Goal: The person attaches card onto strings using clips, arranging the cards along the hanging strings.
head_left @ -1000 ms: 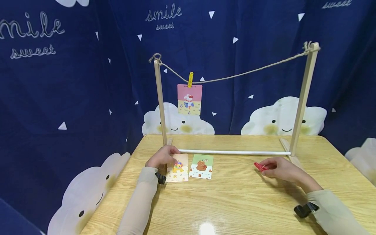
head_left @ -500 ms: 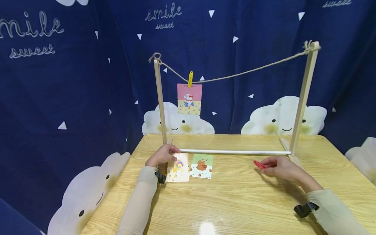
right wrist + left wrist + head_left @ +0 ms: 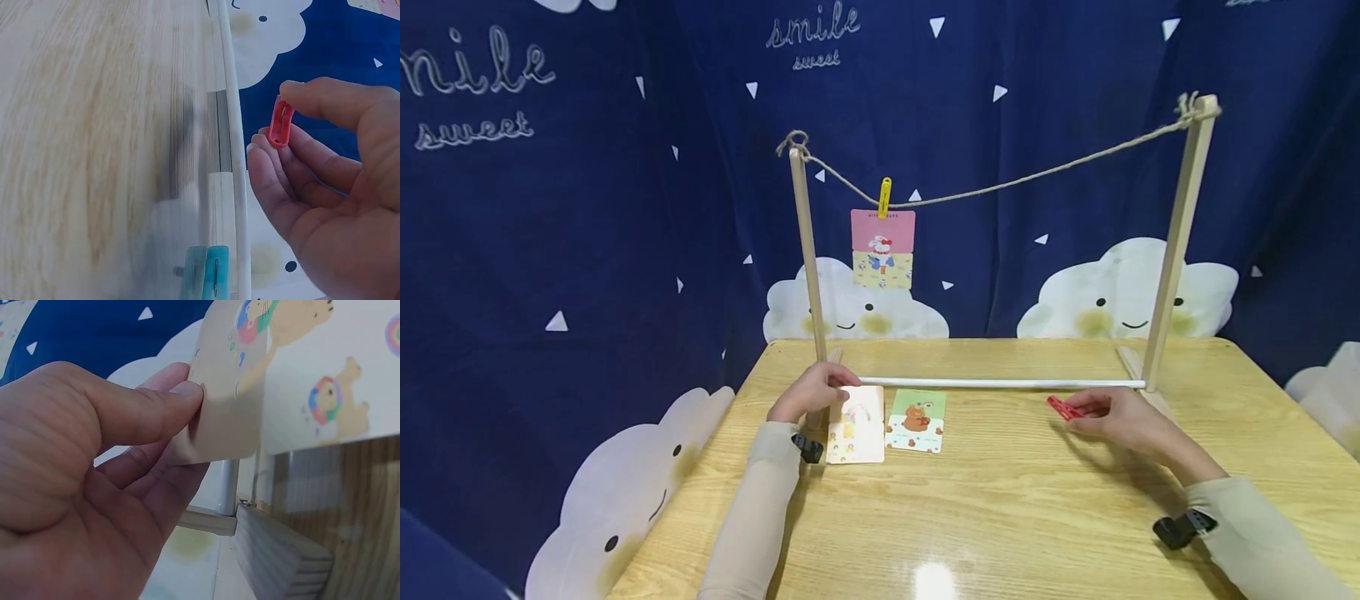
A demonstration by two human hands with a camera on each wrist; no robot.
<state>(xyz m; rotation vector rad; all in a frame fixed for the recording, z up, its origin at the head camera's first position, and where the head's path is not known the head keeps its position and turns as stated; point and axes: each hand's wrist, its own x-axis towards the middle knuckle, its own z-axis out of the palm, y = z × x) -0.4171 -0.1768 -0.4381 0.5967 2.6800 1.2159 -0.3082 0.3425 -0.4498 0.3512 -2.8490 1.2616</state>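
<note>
- Pale card (image 3: pixel 856 433), one: on my side of the white rod (image 3: pixel 985 383), near its left end, long axis crosswise to it. Held edge looks raised; whether the lower edge touches wood, I cannot tell.
- Left hand (image 3: pixel 811 393), mine, nearer the card: at the rod's left end, thumb over the card's face, fingers behind, pinching near its upper left corner. Forearm reaches forward.
- Right hand (image 3: pixel 1122 421), mine: near the rod's right end, well apart from the card, thumb and fingertips pinching a red clip (image 3: pixel 1063 408).
- Red clip: long axis slightly aslant to the rod, free end cardward.
- Green-topped card (image 3: pixel 916 422): on my side of the rod, just right of the pale one.
</note>
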